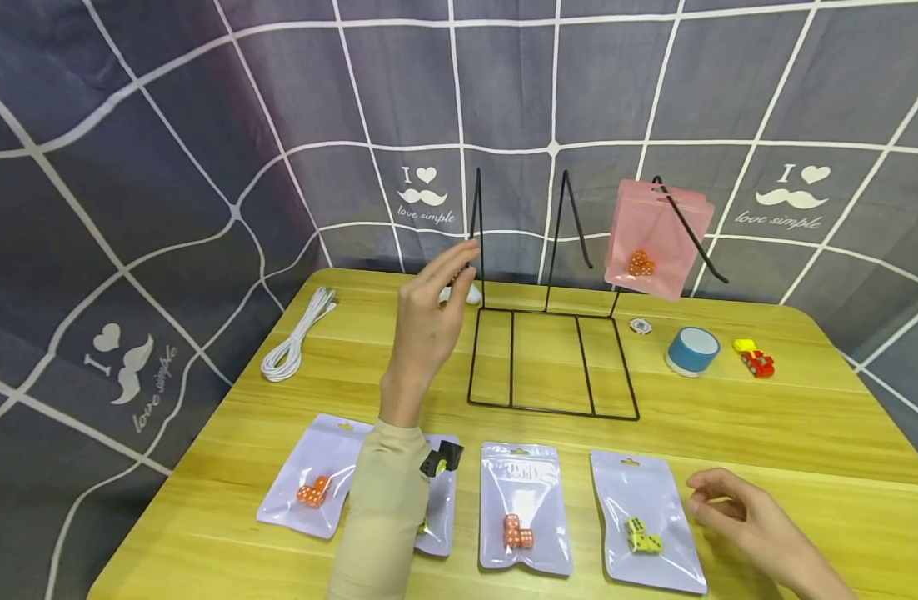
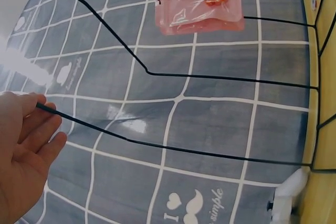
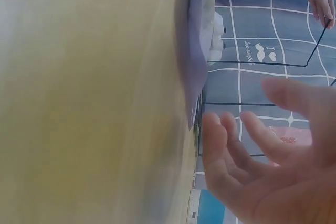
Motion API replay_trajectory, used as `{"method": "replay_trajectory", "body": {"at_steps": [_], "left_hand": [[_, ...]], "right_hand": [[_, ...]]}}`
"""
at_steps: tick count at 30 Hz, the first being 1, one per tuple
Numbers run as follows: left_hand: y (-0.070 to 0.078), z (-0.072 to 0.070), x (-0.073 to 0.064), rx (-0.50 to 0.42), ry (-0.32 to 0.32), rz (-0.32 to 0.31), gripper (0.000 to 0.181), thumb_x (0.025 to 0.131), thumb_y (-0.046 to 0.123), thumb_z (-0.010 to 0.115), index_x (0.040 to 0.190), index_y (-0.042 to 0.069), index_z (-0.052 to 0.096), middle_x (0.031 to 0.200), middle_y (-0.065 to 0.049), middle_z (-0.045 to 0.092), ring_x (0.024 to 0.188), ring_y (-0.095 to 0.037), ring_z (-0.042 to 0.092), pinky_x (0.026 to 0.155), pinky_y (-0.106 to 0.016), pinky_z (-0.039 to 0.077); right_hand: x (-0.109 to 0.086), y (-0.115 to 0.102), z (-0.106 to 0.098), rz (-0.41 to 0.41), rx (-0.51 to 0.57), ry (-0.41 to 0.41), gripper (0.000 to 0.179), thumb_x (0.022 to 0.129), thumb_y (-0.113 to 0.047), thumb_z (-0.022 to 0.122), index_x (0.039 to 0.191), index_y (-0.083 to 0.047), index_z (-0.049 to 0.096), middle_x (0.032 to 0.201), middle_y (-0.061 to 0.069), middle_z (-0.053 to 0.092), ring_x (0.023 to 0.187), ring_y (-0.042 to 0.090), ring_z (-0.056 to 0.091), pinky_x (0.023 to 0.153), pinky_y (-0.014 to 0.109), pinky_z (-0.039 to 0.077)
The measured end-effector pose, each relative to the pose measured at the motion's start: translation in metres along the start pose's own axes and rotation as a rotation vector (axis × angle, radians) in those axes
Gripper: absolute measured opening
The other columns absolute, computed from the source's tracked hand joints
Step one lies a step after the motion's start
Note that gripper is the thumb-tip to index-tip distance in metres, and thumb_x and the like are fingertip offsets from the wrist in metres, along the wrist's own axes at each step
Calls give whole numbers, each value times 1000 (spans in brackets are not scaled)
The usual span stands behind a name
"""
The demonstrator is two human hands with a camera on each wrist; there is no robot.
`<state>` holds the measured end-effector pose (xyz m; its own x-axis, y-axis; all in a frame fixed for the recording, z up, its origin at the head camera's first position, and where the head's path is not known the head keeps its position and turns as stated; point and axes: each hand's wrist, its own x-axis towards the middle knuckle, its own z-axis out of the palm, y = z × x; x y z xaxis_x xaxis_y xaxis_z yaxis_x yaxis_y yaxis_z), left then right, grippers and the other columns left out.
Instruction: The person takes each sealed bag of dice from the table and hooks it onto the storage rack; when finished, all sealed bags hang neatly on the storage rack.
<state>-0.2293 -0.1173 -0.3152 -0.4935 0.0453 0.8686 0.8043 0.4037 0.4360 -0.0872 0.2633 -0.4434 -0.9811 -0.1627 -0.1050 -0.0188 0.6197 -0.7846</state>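
My left hand (image 1: 429, 325) is raised at the left arm of a black wire rack (image 1: 552, 412). In the left wrist view its thumb and forefinger pinch the free tip of that hook (image 2: 94, 127). Pink zip bags (image 1: 654, 217) with orange dice hang on the rack's right hook; the middle hook is bare. My right hand (image 1: 747, 521) holds nothing, its fingers loosely bent, just right of a lilac zip bag (image 1: 627, 487) with yellow dice. Left of it lies a lilac bag (image 1: 522, 475) with orange dice. My left forearm partly covers another lilac bag (image 1: 441, 533).
A lilac bag (image 1: 316, 450) with orange dice lies at the left. Beyond it is a coiled white cable (image 1: 282, 358). Right of the rack are a poker chip (image 1: 641, 326), a blue-and-white cylinder (image 1: 693, 352) and a red-and-yellow toy (image 1: 755, 360). A white object (image 1: 472, 295) sits behind my left hand.
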Motion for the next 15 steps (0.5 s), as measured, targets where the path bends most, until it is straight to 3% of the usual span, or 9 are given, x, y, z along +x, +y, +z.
{"method": "replay_trajectory", "body": {"at_steps": [9,15], "left_hand": [[-1,2,0,-1,-1,12,25,96,11,56,116,-2,65,125,-9,61,113,-16,57,92,-26,48],[-1,0,1,2,10,12,25,96,10,57,115,-3,66,124,-9,61,114,-17,57,93,-27,47]], "right_hand": [[-5,11,2,-171,-44,4,19,89,-2,64,106,5,59,94,1,62,82,-1,57,68,18,50],[-3,13,3,-162,-49,-76,13,91,-7,63,100,2,60,96,5,60,83,1,54,68,19,49]]}}
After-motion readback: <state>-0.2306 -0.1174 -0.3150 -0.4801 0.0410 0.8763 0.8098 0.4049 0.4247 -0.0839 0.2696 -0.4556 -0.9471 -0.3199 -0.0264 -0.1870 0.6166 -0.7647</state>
